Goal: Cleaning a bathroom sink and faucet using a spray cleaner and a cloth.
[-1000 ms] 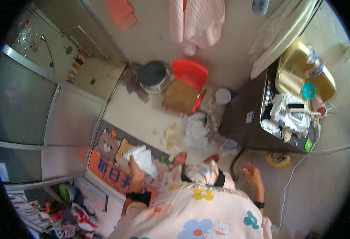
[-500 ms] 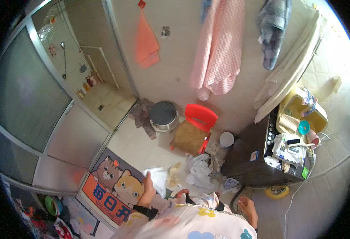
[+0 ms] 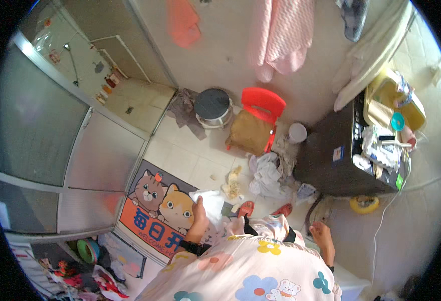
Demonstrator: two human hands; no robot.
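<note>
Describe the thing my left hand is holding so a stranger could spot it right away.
Start at the cat-patterned floor mat beside the shower's glass door. At its right edge, the left hand grips a white cloth. Unlike the crumpled pile of clothes nearby, it is lifted off the tiles.

A white cloth (image 3: 211, 204) is showing pale against the floor mat (image 3: 153, 210), which is displaying two cartoon cats, one grey and one orange, above an orange band with white lettering. The person's top (image 3: 245, 273) is showing pale pink, patterned with yellow, pink and blue flowers. A red plastic chair (image 3: 263, 103) is carrying a brown bundle (image 3: 249, 133). A pink towel (image 3: 280, 35) is hanging above, an orange cloth (image 3: 183, 21) beside it. The washing machine (image 3: 326, 160) is looking black, a yellow basin (image 3: 381, 100) sitting on it.
</note>
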